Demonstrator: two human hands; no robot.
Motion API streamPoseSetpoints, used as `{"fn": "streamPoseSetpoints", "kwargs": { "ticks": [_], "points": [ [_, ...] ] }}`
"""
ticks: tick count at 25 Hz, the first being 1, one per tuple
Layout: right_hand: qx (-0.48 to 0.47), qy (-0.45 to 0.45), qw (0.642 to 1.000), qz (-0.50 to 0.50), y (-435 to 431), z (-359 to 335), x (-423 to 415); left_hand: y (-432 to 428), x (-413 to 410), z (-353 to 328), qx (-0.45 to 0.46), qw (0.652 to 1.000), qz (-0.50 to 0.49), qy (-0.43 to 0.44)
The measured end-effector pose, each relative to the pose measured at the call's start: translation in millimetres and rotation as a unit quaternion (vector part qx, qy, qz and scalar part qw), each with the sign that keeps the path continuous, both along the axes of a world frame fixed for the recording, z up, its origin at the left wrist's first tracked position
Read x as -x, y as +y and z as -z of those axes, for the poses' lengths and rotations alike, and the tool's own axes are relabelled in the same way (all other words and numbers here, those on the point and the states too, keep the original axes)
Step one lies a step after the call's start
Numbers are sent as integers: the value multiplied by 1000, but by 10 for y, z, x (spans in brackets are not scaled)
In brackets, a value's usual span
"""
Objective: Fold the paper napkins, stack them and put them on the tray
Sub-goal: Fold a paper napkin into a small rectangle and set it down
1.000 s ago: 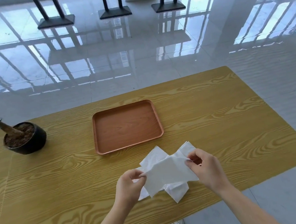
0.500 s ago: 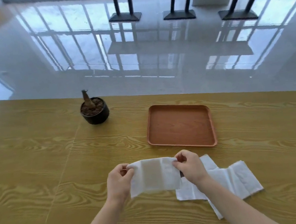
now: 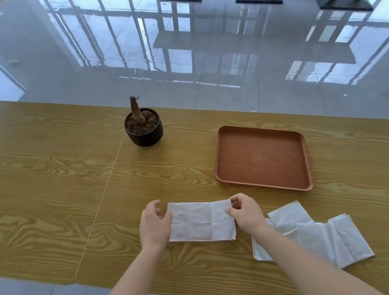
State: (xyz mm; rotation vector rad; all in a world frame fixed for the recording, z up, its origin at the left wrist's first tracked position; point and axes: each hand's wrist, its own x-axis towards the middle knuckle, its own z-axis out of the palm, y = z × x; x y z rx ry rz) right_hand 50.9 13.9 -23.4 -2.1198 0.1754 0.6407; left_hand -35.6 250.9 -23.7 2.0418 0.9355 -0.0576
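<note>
I hold one paper napkin (image 3: 201, 221) flat on the worktop (image 3: 48, 186) at lower centre of the frame, my left hand (image 3: 155, 224) at its left edge and my right hand (image 3: 246, 212) at its right. My right fingers (image 3: 234, 202) pinch the upper right corner; my left fingers seem to rest curled on the left edge, though I cannot tell whether they grip it or only press it down.

The sheet is thin and creased in panels, so a fold could easily land off the crease if one hand pulls harder, and a sharp tug might tear it or drag it askew.

The loose napkins (image 3: 318, 237) overlap in a heap at lower right, just beside my right forearm; a careless sweep could scatter them. The tray (image 3: 307, 159) sits at centre right, with nothing in it. The potted plant (image 3: 143, 126) stands well apart at upper centre, out of my path.
</note>
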Motion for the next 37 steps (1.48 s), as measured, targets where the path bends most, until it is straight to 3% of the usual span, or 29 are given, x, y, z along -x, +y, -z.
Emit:
{"fn": "streamPoseSetpoints", "kwargs": {
  "ticks": [2,5,8,13,18,20,22,24,27,30,37],
  "points": [
    [10,7,1000,-4,-17,25,27,-23,170,22,-56,998,30,-4],
    [28,4,999,-19,-66,56,65,-161,462,45,-142,978,150,-31],
    [21,-2,999,26,-118,40,154,-316,576,45,-185,953,235,-55],
    [-30,-4,996,83,-58,-20,368,-624,596,66,-160,938,301,-60],
    [-157,4,987,38,220,-129,419,-608,645,72,-250,906,341,8],
    [-105,-32,994,-25,233,-128,368,-552,697,102,-263,903,338,22],
    [14,-145,982,-121,159,-86,289,-523,745,144,-263,906,330,28],
    [103,-225,932,-263,98,-45,199,-504,779,180,-247,917,312,25],
    [188,-242,839,-449,56,21,105,-507,777,174,-257,912,317,36],
    [216,-271,821,-454,-17,59,185,-524,739,151,-273,904,325,49],
    [202,-269,871,-359,-152,148,666,-553,657,152,-274,886,373,18]
  ]
}}
